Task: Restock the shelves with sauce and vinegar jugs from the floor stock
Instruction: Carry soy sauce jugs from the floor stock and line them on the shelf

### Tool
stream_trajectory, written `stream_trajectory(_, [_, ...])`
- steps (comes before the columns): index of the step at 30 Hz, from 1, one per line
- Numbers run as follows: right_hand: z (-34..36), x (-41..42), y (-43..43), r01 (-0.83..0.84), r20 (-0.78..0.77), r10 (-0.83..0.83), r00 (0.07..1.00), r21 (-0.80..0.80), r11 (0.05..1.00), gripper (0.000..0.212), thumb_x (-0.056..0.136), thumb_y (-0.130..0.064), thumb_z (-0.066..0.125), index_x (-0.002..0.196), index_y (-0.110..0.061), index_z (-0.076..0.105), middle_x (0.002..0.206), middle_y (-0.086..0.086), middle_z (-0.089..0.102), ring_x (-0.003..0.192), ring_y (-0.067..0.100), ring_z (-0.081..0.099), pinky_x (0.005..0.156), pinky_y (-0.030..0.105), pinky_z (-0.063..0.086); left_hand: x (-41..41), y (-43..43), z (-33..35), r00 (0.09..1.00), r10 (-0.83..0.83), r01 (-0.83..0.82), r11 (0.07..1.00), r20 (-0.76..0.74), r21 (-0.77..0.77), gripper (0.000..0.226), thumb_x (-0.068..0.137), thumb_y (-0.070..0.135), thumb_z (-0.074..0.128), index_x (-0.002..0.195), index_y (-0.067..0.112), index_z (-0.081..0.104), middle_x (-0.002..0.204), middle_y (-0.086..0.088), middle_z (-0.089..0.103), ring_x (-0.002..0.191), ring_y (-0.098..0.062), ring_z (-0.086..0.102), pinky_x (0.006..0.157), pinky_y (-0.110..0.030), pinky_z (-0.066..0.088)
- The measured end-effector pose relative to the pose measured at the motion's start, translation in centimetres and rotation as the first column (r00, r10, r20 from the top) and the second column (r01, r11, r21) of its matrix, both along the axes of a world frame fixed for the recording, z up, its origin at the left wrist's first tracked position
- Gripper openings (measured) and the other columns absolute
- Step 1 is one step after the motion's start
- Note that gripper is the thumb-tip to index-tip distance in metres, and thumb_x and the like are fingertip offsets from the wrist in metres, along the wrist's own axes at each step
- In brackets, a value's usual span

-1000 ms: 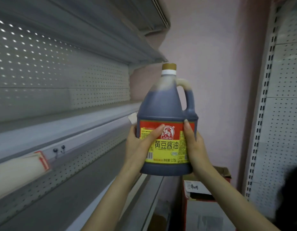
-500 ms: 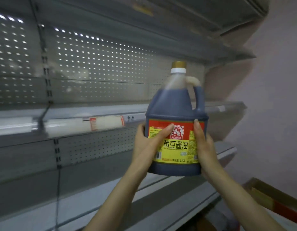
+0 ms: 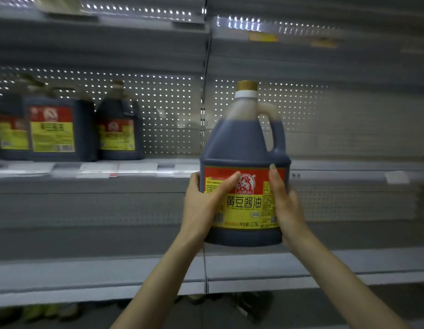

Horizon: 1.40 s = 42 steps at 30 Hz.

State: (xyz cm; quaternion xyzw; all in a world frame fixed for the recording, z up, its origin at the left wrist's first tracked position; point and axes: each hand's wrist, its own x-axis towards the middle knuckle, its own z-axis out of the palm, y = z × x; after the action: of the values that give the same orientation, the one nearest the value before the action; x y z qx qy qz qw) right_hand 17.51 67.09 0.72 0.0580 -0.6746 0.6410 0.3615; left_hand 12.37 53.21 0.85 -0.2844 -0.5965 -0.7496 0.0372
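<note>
I hold a dark soy sauce jug upright in front of the shelving, with a gold cap, a side handle and a red and yellow label. My left hand grips its left side, thumb across the label. My right hand grips its right side. The jug hangs in the air level with the middle shelf, just right of the centre upright. Three similar jugs stand on that shelf at the left: a round one and two squarer ones.
Grey metal shelving with perforated back panels fills the view. A lower shelf runs below the jug. Price tag strips line the middle shelf's edge. Blurred greenish items sit under the lowest shelf at the left.
The view has swung left along the shelving, so the stocked jugs at the left have come into sight. Both hands keep the same grip on the jug.
</note>
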Motion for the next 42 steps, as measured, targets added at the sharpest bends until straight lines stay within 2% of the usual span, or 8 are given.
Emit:
stream_trajectory(7, [-0.5, -4.2, -9.3, -0.135, -0.037, 0.133, 0.990, -0.039, 0.990, 0.102, 0.038, -0.092, 0.060, 0.113, -0.024, 0.056, 0.100, -0.001, 0.073, 0.091, 0.018, 0.071, 0.075, 0.031, 0.057, -3.1, -9.9, 0.6, 0.991, 0.121, -0.124, 0.990, -0.053, -0.061, 0.084, 0.046, 0.063, 0.075, 0.117, 0.023, 0.054, 0.100, 0.002, 0.073, 0.088, -0.013, 0.071, 0.080, -0.038, 0.058])
stream_trajectory(12, [-0.2, -6.7, -14.2, -0.213, -0.081, 0.209, 0.975, -0.035, 0.976, 0.096, 0.041, -0.089, 0.063, 0.112, -0.025, 0.055, 0.101, 0.001, 0.072, 0.091, 0.019, 0.071, 0.072, 0.027, 0.058, -5.3, -15.0, 1.2, 0.983, 0.164, -0.170, 0.983, -0.086, -0.070, 0.082, 0.045, 0.062, 0.076, 0.115, 0.024, 0.055, 0.099, 0.003, 0.072, 0.085, -0.010, 0.071, 0.073, -0.028, 0.057])
stream_trajectory(16, [0.7, -8.9, -16.3, -0.227, -0.082, 0.226, 0.971, -0.008, 0.974, 0.095, 0.044, -0.089, 0.062, 0.114, -0.024, 0.054, 0.103, 0.002, 0.072, 0.094, 0.020, 0.070, 0.080, 0.037, 0.058, -7.1, -17.4, 1.9, 0.979, 0.182, -0.188, 0.981, -0.091, -0.056, 0.071, 0.055, 0.056, 0.081, 0.112, 0.022, 0.058, 0.097, 0.002, 0.073, 0.084, -0.009, 0.071, 0.067, -0.022, 0.056])
stream_trajectory(24, [4.4, -13.9, -17.8, -0.248, -0.124, 0.253, 0.960, 0.049, 0.967, 0.103, 0.045, -0.087, 0.063, 0.118, -0.015, 0.052, 0.101, 0.002, 0.072, 0.091, 0.018, 0.071, 0.070, 0.024, 0.057, -11.9, -19.5, 5.2, 0.964, 0.198, -0.206, 0.978, -0.178, -0.027, 0.073, 0.048, 0.063, 0.073, 0.109, 0.027, 0.058, 0.097, 0.007, 0.073, 0.086, -0.008, 0.071, 0.069, -0.022, 0.056])
stream_trajectory(32, [9.7, -19.7, -17.3, -0.279, -0.192, 0.302, 0.934, 0.140, 0.950, 0.075, 0.058, -0.077, 0.057, 0.107, -0.021, 0.057, 0.103, 0.003, 0.072, 0.092, 0.016, 0.070, 0.079, 0.031, 0.058, -17.8, -19.2, 10.1, 0.925, 0.270, -0.277, 0.961, -0.268, 0.010, 0.079, 0.050, 0.067, 0.071, 0.115, 0.024, 0.058, 0.103, 0.004, 0.072, 0.091, -0.009, 0.070, 0.079, -0.030, 0.054])
stream_trajectory(34, [11.0, -21.4, -17.0, -0.317, -0.175, 0.343, 0.923, 0.161, 0.935, 0.060, 0.060, -0.068, 0.053, 0.100, -0.024, 0.058, 0.098, 0.001, 0.073, 0.088, 0.014, 0.071, 0.075, 0.025, 0.058, -19.5, -18.9, 10.9, 0.917, 0.294, -0.294, 0.955, -0.271, 0.042, 0.077, 0.052, 0.066, 0.072, 0.115, 0.024, 0.059, 0.103, 0.004, 0.072, 0.093, -0.011, 0.070, 0.080, -0.032, 0.055])
stream_trajectory(39, [12.4, -26.4, -16.4, -0.390, -0.056, 0.407, 0.912, 0.191, 0.901, 0.060, 0.054, -0.069, 0.054, 0.100, -0.032, 0.053, 0.085, -0.014, 0.074, 0.080, 0.005, 0.071, 0.063, 0.016, 0.054, -23.6, -18.0, 11.2, 0.925, 0.325, -0.324, 0.945, -0.197, 0.038, 0.065, 0.059, 0.058, 0.072, 0.113, 0.023, 0.059, 0.097, 0.005, 0.073, 0.083, -0.005, 0.071, 0.068, -0.021, 0.053])
stream_trajectory(42, [10.9, -29.8, -16.0, -0.404, 0.034, 0.404, 0.914, 0.165, 0.900, 0.070, 0.048, -0.076, 0.057, 0.104, -0.033, 0.052, 0.099, -0.007, 0.073, 0.087, 0.010, 0.071, 0.074, 0.024, 0.057, -25.9, -17.8, 9.9, 0.929, 0.349, -0.353, 0.936, -0.124, -0.007, 0.062, 0.060, 0.055, 0.068, 0.110, 0.020, 0.060, 0.093, 0.005, 0.072, 0.075, -0.003, 0.071, 0.059, -0.015, 0.052])
